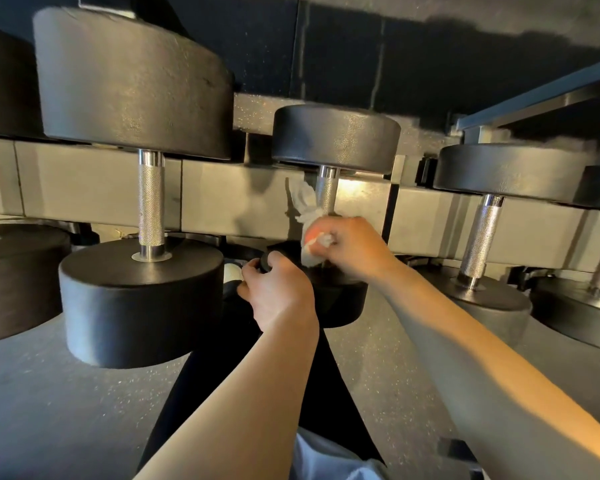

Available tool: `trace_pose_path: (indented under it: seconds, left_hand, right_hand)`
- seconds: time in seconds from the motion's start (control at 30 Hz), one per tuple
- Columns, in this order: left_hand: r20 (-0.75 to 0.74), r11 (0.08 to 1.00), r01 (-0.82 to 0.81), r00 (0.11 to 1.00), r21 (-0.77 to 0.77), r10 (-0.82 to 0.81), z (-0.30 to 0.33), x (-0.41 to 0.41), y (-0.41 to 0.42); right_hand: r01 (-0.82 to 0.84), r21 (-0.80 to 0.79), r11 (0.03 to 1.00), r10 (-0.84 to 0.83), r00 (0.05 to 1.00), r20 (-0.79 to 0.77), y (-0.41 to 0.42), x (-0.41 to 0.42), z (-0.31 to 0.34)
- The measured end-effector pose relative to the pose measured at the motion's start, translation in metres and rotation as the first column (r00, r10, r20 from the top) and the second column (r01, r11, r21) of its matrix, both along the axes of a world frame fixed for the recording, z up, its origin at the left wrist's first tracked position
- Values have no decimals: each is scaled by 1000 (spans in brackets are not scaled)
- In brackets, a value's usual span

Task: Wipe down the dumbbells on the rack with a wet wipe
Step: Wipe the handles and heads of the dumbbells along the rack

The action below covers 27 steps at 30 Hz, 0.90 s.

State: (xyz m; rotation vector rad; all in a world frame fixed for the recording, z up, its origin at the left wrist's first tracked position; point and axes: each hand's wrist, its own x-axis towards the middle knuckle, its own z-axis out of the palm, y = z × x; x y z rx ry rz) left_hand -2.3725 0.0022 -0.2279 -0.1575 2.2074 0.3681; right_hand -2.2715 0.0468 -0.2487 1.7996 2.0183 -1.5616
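Both forearms were stretched toward the middle dumbbell [333, 188] on the rack [222, 202].
Near weight gripped by left hand [278, 289]; wipe [309, 216] pinched by right hand [347, 247], fingers curled, against handle.

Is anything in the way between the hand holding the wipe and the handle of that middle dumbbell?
Nothing visible. The right hand pinches the wet wipe right beside the middle dumbbell's handle, the wipe lying against it. The left hand grips the near head lower down, clear of the handle.
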Motion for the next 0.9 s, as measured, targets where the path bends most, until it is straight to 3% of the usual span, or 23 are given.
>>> trace_pose_path:
  seconds: [0.13,0.2,0.27,0.3,0.37,0.4,0.43,0.53,0.73,0.8,0.9]
  left_hand:
    - [11,1000,14,1000,-1,-14,0,-1,0]
    - [30,1000,24,999,-4,-24,0,-2,1]
    - [53,1000,25,998,-8,-25,0,-3,2]
    - [62,1000,19,998,-8,-19,0,-4,2]
    - [79,1000,9,997,-6,-9,0,-5,2]
    - [87,1000,5,996,-1,-5,1,-4,2]
    - [88,1000,3,996,5,-3,2,-4,1]
    - [81,1000,-3,997,29,1,4,-3,2]
    - [45,997,-30,999,74,26,-1,-3,1]
    - [31,998,-25,999,64,23,-1,-2,1]
    - [28,999,-3,1000,49,2,5,-1,0]
  right_hand:
    - [227,329,917,-273,957,101,35,-16,4]
    - [264,373,889,-312,947,74,29,-19,-1]
    - [447,322,835,-443,892,-89,12,-24,-5]
    - [593,259,762,-563,805,-187,6,-27,-4]
    - [841,54,538,-781,521,-345,4,-30,3]
    - [893,-30,450,-835,408,-369,6,-30,4]
    - [902,-84,423,-862,372,-344,9,-30,5]
    - [833,-168,526,-849,504,-160,16,-35,9]
    - [692,-202,693,-700,713,39,43,-41,18]
    - [670,-69,740,-662,742,104,45,-41,17]
    - [565,314,763,-639,731,240,33,-50,15]
